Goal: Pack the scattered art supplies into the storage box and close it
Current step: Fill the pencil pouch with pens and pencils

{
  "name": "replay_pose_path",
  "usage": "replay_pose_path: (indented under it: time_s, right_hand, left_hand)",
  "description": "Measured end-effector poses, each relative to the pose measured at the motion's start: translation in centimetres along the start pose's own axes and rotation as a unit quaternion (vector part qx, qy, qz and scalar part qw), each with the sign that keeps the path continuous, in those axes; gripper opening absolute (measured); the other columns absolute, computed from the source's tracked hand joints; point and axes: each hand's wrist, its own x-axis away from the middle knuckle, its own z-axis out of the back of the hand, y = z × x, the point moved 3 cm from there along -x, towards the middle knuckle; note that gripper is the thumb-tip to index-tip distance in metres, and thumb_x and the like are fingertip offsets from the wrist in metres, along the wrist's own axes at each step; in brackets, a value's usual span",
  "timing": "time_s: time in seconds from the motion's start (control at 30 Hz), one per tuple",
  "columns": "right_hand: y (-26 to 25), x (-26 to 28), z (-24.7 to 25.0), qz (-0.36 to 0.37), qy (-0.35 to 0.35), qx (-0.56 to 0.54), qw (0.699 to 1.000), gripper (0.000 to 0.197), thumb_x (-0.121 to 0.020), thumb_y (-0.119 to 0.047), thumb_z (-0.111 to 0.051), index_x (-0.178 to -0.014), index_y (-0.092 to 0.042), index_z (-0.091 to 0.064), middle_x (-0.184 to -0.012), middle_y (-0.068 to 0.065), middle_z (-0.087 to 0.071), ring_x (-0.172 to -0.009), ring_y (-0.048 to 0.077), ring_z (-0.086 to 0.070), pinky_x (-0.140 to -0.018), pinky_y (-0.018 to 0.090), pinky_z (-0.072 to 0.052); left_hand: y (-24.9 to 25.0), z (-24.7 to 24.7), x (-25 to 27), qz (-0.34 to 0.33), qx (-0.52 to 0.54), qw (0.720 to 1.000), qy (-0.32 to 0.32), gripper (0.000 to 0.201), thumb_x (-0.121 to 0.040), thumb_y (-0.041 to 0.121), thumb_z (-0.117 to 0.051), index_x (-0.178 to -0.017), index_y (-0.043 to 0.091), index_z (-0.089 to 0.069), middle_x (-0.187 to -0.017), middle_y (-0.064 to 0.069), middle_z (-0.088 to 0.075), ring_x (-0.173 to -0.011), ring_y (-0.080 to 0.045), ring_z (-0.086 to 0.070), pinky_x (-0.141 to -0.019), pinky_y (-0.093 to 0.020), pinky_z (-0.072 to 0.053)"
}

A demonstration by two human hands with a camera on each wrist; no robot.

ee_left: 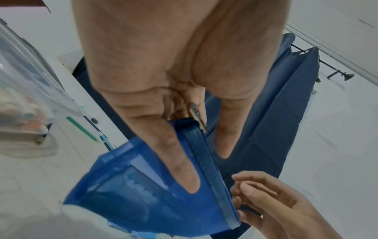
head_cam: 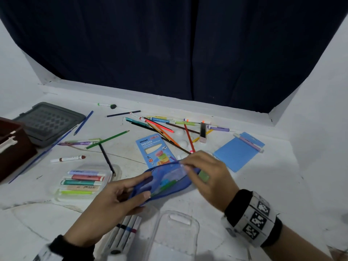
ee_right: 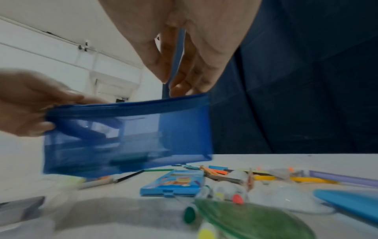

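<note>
A blue see-through zip pouch (head_cam: 165,182) with markers inside hangs just above the table, held by both hands. My left hand (head_cam: 146,185) grips its left end, thumb on the near side and fingers on the far side; the left wrist view shows a finger (ee_left: 180,161) laid along the pouch (ee_left: 132,194). My right hand (head_cam: 186,166) pinches the zip edge at the pouch's right end, its fingertips (ee_right: 163,76) closing over the pouch (ee_right: 126,137). The dark red storage box (head_cam: 11,147) stands open at the far left, its grey lid (head_cam: 49,123) behind it.
Loose pencils and markers (head_cam: 165,127) lie across the back of the table. A blue neon pencil box (head_cam: 154,147), a blue card (head_cam: 239,151), a clear case of highlighters (head_cam: 82,182), a clear lid (head_cam: 177,232) and a green pouch (ee_right: 255,221) surround the hands.
</note>
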Motion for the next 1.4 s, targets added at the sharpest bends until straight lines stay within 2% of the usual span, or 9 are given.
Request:
replay_pose_path:
  time_s: [0.2, 0.33, 0.4, 0.67, 0.77, 0.83, 1.0, 1.23, 1.4]
  right_hand:
    - [5.6, 0.3, 1.7, -0.087, 0.049, 0.042, 0.994, 0.017, -0.087, -0.002, -0.059, -0.093, -0.014, -0.07, -0.089, -0.004, -0.062, -0.078, 0.008, -0.057, -0.066, 0.016, -0.044]
    - [9.5, 2.0, -0.2, -0.161, -0.204, 0.177, 0.949, 0.03, -0.089, -0.011, -0.059, -0.116, -0.022, -0.065, -0.118, -0.003, -0.062, -0.112, 0.017, -0.054, -0.096, 0.029, -0.042]
    - [9.9, 2.9, -1.1, -0.17, -0.296, 0.203, 0.918, 0.04, -0.095, -0.02, -0.053, -0.136, -0.023, -0.052, -0.137, -0.003, -0.051, -0.127, 0.017, -0.043, -0.107, 0.025, -0.032]
    - [9.3, 1.9, -1.3, -0.189, -0.376, 0.316, 0.85, 0.04, -0.094, -0.045, -0.05, -0.131, -0.03, -0.047, -0.121, -0.003, -0.048, -0.113, 0.018, -0.046, -0.091, 0.035, -0.036]
    - [8.9, 1.5, -0.6, -0.227, -0.304, 0.288, 0.879, 0.01, -0.096, -0.027, -0.047, -0.105, -0.031, -0.048, -0.102, -0.006, -0.056, -0.096, 0.021, -0.055, -0.084, 0.037, -0.037]
    - [8.7, 1.0, 0.2, -0.229, -0.203, 0.247, 0.919, 0.015, -0.097, -0.016, -0.043, -0.096, -0.031, -0.046, -0.09, -0.005, -0.057, -0.082, 0.024, -0.056, -0.079, 0.039, -0.043]
    - [5.1, -1.5, 2.4, -0.094, 0.041, 0.129, 0.986, 0.018, -0.098, -0.016, -0.049, -0.107, -0.03, -0.057, -0.095, -0.011, -0.06, -0.084, 0.013, -0.058, -0.073, 0.044, -0.048]
    - [2.0, -3.2, -0.7, 0.035, -0.117, 0.103, 0.987, 0.014, -0.094, -0.027, -0.058, -0.105, -0.03, -0.066, -0.1, -0.013, -0.064, -0.094, 0.01, -0.058, -0.078, 0.04, -0.046]
    - [2.7, -5.8, 0.0, 0.02, -0.07, 0.009, 0.997, 0.009, -0.091, -0.022, -0.067, -0.097, -0.017, -0.07, -0.095, -0.006, -0.063, -0.089, 0.009, -0.058, -0.079, 0.026, -0.048]
  left_hand:
    - [-0.6, 1.2, 0.1, -0.017, -0.004, 0.999, 0.041, 0.042, -0.088, 0.002, -0.066, -0.124, 0.024, -0.069, -0.115, 0.009, -0.074, -0.107, -0.013, -0.07, -0.077, -0.026, -0.061]
    - [-0.8, 1.6, 0.2, -0.016, -0.003, 0.999, 0.048, 0.041, -0.088, 0.002, -0.066, -0.123, 0.024, -0.07, -0.114, 0.006, -0.075, -0.105, -0.015, -0.071, -0.074, -0.024, -0.06]
    - [-0.8, 1.7, 0.2, -0.017, -0.003, 0.999, 0.049, 0.041, -0.088, 0.003, -0.066, -0.123, 0.024, -0.07, -0.114, 0.006, -0.075, -0.104, -0.014, -0.072, -0.074, -0.024, -0.06]
    - [-0.5, 1.6, -0.5, -0.026, -0.025, 0.998, 0.053, 0.04, -0.09, 0.006, -0.066, -0.122, 0.029, -0.071, -0.114, 0.005, -0.074, -0.104, -0.015, -0.072, -0.08, -0.032, -0.062]
    - [-0.4, 1.5, -0.9, -0.021, -0.028, 0.998, 0.045, 0.039, -0.09, 0.009, -0.066, -0.122, 0.032, -0.071, -0.117, 0.006, -0.073, -0.105, -0.014, -0.071, -0.079, -0.031, -0.062]
    - [-0.4, 1.3, -1.2, -0.017, -0.031, 0.998, 0.042, 0.039, -0.09, 0.011, -0.066, -0.122, 0.033, -0.071, -0.118, 0.007, -0.073, -0.106, -0.013, -0.071, -0.078, -0.031, -0.062]
    - [0.0, 0.5, -2.5, -0.009, -0.027, 0.999, 0.025, 0.042, -0.092, 0.004, -0.063, -0.121, 0.034, -0.07, -0.116, 0.011, -0.073, -0.108, -0.01, -0.069, -0.076, -0.027, -0.061]
    - [1.3, -0.7, -4.5, 0.005, 0.002, 1.0, 0.002, 0.042, -0.087, 0.009, -0.071, -0.12, 0.035, -0.072, -0.116, 0.005, -0.072, -0.105, -0.015, -0.071, -0.076, -0.031, -0.061]
    - [2.0, -0.3, -5.7, 0.009, 0.026, 1.0, -0.004, 0.042, -0.087, 0.006, -0.07, -0.115, 0.037, -0.074, -0.109, 0.009, -0.075, -0.101, -0.016, -0.072, -0.086, -0.04, -0.061]
